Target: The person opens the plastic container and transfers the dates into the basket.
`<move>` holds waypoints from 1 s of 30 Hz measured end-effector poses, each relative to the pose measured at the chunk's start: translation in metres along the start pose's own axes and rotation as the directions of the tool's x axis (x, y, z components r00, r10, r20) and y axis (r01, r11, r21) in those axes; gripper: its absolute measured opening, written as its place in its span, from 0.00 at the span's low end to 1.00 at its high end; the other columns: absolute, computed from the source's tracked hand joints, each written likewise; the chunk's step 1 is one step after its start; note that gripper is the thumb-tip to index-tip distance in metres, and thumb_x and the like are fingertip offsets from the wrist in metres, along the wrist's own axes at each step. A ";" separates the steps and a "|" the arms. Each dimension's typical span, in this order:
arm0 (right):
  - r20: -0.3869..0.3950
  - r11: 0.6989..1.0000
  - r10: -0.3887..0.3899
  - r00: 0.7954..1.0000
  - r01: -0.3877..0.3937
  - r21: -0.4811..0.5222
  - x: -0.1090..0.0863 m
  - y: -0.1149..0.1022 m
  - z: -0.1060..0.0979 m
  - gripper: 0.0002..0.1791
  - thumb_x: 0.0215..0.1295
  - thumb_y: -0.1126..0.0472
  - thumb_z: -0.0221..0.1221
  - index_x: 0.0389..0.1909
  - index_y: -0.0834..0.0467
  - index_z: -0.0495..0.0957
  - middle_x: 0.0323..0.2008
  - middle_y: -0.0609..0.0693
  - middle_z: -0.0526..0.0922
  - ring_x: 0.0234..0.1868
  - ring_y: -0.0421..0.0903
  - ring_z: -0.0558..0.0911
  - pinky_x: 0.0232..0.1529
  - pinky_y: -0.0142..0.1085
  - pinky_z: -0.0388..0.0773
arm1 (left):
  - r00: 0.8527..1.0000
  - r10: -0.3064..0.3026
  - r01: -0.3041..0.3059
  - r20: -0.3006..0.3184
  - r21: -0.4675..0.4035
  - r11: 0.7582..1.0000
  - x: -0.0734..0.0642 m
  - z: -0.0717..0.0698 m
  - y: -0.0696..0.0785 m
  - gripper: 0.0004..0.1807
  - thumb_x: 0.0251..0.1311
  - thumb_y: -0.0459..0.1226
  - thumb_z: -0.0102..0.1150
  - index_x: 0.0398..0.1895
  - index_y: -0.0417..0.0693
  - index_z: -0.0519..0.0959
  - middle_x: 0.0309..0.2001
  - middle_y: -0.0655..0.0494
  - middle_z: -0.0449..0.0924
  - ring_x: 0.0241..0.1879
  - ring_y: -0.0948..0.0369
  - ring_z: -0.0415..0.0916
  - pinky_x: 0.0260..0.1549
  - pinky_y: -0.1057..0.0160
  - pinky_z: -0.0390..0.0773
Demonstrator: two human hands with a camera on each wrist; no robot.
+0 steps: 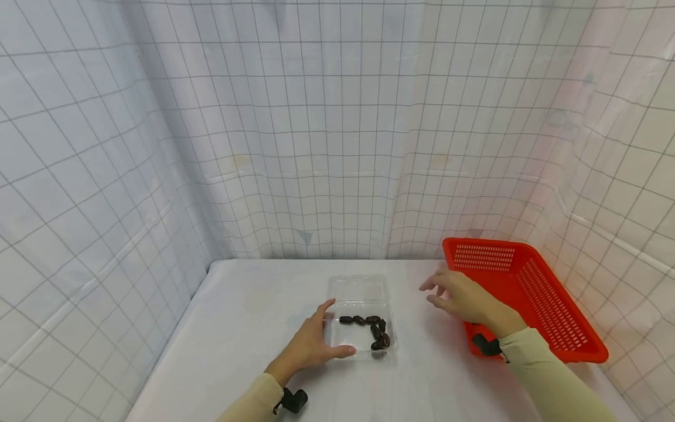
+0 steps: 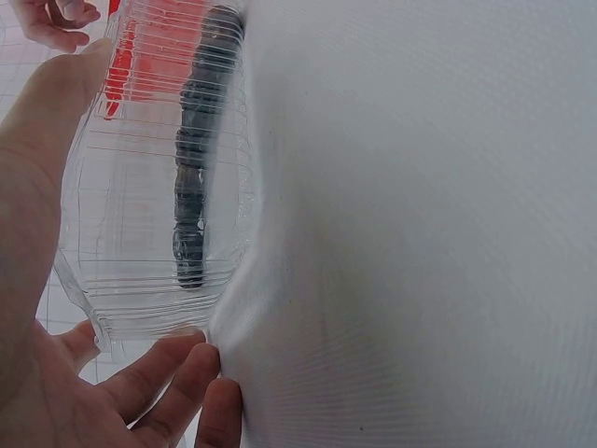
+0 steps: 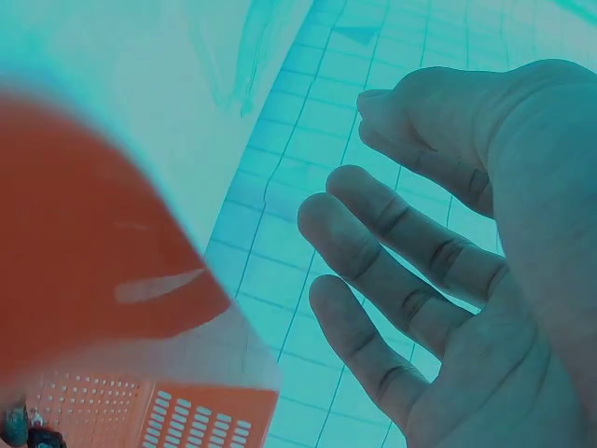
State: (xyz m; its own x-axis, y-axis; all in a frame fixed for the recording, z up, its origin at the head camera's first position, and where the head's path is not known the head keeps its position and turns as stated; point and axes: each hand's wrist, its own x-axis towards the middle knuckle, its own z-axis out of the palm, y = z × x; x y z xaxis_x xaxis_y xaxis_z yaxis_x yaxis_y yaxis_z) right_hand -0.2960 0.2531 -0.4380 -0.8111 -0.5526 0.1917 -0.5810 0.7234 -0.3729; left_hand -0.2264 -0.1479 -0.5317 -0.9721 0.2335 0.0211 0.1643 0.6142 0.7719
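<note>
A hinged clear plastic box [image 1: 361, 355] lies on the table with its lid folded back. Inside, several glossy dark brown oval pieces [image 1: 376, 332], like dates, form a row along the far side and a cluster down the right side. My left hand [image 1: 311, 344] holds the box at its left end, thumb on the near edge and fingers round the far left corner. In the left wrist view, the dark row [image 2: 193, 159] shows through the ribbed wall. My right hand [image 1: 464, 298] hovers by the basket's left rim, fingers loosely bent, nothing in it.
A red plastic basket [image 1: 556, 288] with slotted walls stands at the table's right side, partly hidden by my right forearm. White cloth [image 1: 253, 316] covers the table. Grid-patterned curtains [image 1: 327, 135] enclose the back and both sides.
</note>
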 end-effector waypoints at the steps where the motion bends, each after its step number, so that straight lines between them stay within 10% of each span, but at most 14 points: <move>1: 0.005 1.000 -0.009 1.000 0.009 -0.010 0.000 -0.002 0.001 0.13 0.79 0.60 0.75 0.60 0.49 0.93 0.52 0.46 0.93 0.48 0.42 0.87 0.46 0.34 0.87 | 1.000 0.002 -0.002 0.000 -0.002 1.000 0.000 0.000 0.000 0.71 0.57 0.56 0.92 0.95 0.47 0.56 0.82 0.34 0.77 0.78 0.34 0.79 0.75 0.27 0.79; 30: 0.188 0.988 -0.148 0.971 0.152 -0.004 0.039 -0.061 0.057 0.14 0.79 0.61 0.74 0.61 0.53 0.93 0.55 0.51 0.93 0.49 0.45 0.90 0.53 0.38 0.92 | 1.000 0.000 0.000 -0.004 0.002 1.000 0.001 0.002 -0.002 0.70 0.56 0.55 0.93 0.95 0.47 0.57 0.80 0.35 0.79 0.74 0.38 0.81 0.74 0.28 0.81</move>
State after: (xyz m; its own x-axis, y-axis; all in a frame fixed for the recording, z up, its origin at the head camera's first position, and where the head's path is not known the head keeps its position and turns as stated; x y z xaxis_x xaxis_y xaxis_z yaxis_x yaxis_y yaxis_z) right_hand -0.2882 0.1642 -0.4598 -0.6886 -0.7217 0.0709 -0.6977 0.6327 -0.3362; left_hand -0.2270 -0.1474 -0.5345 -0.9729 0.2302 0.0235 0.1642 0.6155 0.7708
